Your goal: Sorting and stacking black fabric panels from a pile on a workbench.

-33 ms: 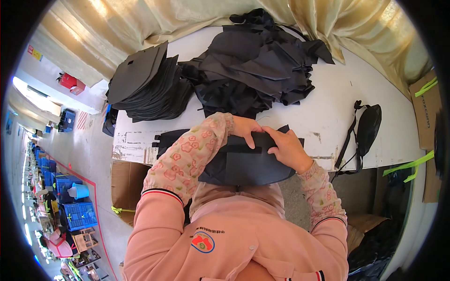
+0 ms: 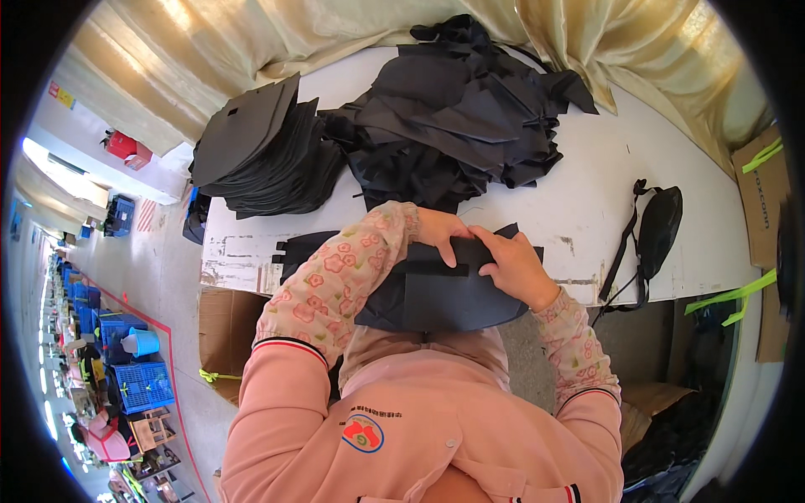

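Observation:
A black panel (image 2: 465, 298) with a curved near edge and a short dark strip on its face lies at the table's front edge, partly overhanging my lap. My left hand (image 2: 440, 232) grips its far edge, thumb on top and fingertips partly hidden. Close beside it, my right hand (image 2: 520, 267) holds the same edge, with its index finger stretched towards the left hand and its thumb lying on the panel. The hands nearly touch. More black fabric (image 2: 306, 247) extends from under my left forearm.
Beyond the hands, a heap of black fabric (image 2: 461, 117) covers the back of the white table (image 2: 587, 184). A stack of black panels (image 2: 260, 151) stands at left. To the right lies a black strapped pouch (image 2: 661, 230). Cardboard boxes (image 2: 231, 335) flank the table.

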### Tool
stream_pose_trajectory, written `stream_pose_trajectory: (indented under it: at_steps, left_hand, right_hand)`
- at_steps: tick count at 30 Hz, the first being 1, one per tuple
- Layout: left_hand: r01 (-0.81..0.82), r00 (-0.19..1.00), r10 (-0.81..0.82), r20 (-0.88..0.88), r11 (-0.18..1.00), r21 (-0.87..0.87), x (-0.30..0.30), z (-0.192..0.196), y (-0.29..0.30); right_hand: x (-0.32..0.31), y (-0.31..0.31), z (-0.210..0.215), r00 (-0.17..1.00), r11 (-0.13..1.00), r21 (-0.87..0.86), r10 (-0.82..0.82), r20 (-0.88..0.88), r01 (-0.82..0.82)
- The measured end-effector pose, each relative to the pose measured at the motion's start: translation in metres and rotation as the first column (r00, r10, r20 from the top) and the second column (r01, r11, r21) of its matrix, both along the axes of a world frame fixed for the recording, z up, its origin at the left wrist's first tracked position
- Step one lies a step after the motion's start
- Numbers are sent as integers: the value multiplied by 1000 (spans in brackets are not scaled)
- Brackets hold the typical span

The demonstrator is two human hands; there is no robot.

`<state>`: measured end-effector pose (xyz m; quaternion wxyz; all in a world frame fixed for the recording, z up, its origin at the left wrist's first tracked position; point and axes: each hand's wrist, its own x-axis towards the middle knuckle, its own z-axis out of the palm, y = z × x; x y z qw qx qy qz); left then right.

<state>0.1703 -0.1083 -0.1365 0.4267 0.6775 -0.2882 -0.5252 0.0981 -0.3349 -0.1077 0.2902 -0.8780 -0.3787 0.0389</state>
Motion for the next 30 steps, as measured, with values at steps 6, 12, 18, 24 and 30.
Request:
stream_pose_trajectory:
  at_steps: [6,12,18,24,30]
  left_hand:
    - [12,990,-5,138,999,-51,0,-8,-3]
    - [-366,526,418,741,897,-247,-39,-10,-6]
    - [-241,347,67,935,970,20,-124,-32,-9]
    - [-279,368,15,930,956,94,-132,-45,-9]
    - [-276,358,4,934,956,102,-135,-49,-6]
  right_hand:
    - [-4,3,-4,996,994,-66,-88,24,89]
    - [15,-6,-27,966,942,-250,-251,-69,226]
    - [30,-27,-47,975,973,-72,-220,9,220]
    - [31,-32,-64,980,972,-130,-192,55,198]
    - [51,-27,-47,984,956,-261,-158,-82,132]
